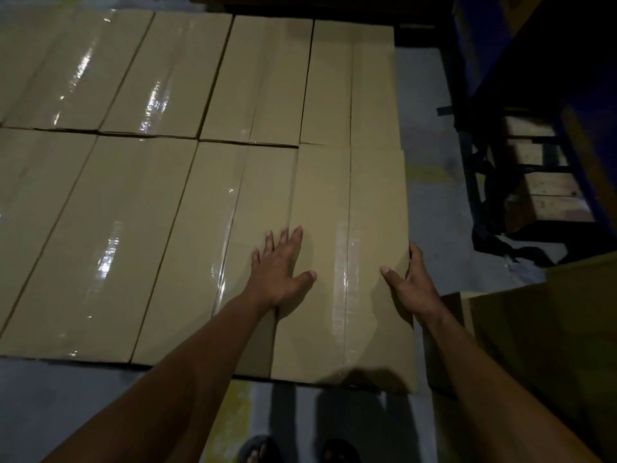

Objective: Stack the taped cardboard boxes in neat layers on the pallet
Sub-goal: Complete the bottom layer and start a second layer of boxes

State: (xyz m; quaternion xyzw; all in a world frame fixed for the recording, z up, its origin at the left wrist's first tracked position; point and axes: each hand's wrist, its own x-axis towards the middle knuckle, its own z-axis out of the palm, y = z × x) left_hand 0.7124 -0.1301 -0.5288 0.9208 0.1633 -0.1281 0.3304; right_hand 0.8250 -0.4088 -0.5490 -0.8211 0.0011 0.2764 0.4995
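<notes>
Cardboard, tan and sealed with glossy clear tape, covers the layer: the near-right box point(347, 262) lies flat at the near right corner of the box layer point(133, 195), its long axis running away from the person, the tape strip point(342, 279) along that same axis. The left hand point(278, 265) rests palm-down on the top of the near-right box, fingers straight and spread. The right hand point(409, 285) grips that box's right edge, thumb on top, fingers curled over the side. Right of the box stands another carton point(551, 345); beyond it, wooden pallets point(541, 192).
</notes>
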